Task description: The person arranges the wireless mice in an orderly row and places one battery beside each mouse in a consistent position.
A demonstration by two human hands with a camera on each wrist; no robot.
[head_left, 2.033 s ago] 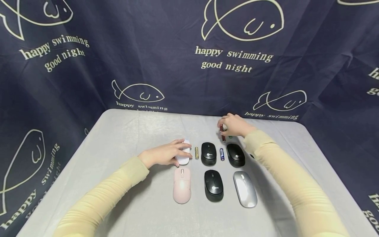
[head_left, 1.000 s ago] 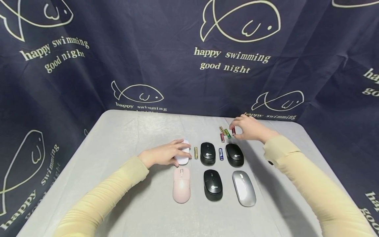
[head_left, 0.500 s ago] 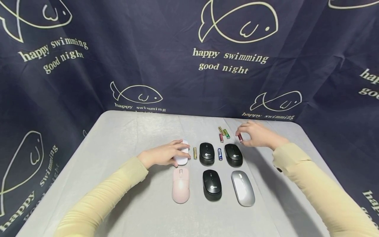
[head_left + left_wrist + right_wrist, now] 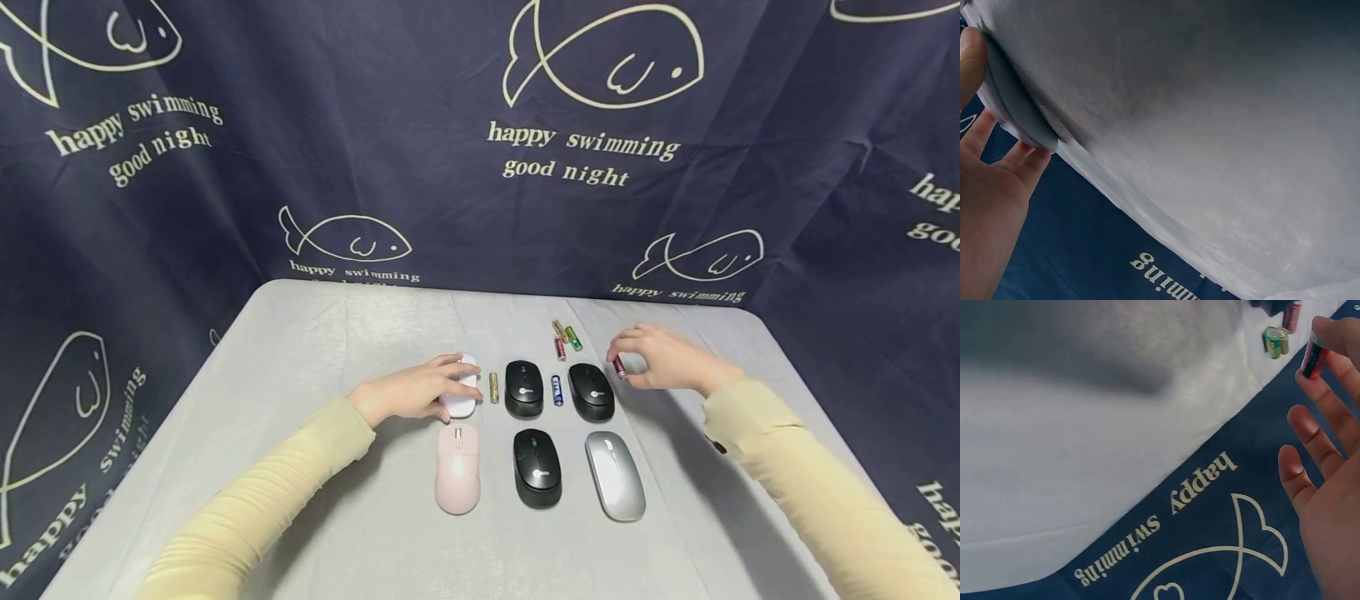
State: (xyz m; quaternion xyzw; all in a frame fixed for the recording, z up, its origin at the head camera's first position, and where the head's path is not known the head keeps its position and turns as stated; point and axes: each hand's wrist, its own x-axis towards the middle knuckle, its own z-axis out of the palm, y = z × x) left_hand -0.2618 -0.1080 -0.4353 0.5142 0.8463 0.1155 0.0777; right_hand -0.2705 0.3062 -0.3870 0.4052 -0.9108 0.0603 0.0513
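In the head view my left hand holds a white computer mouse, its fingers spread over it; in the left wrist view thumb and fingers lie on opposite sides of the mouse. My right hand pinches a dark red battery between thumb and forefinger, just right of a black mouse. The right wrist view shows the battery gripped near its ends, the other fingers loosely bent. A gold battery and a blue battery lie between the mice in the back row.
Behind the mice lie a red battery, a green battery and a gold-coloured battery. Another black mouse is in the back row. In front are a pink mouse, a black mouse and a silver mouse.
My right hand has carried the dark red battery from the battery group rightward and toward me, beside the back-right black mouse. My left hand has stayed on the white mouse.
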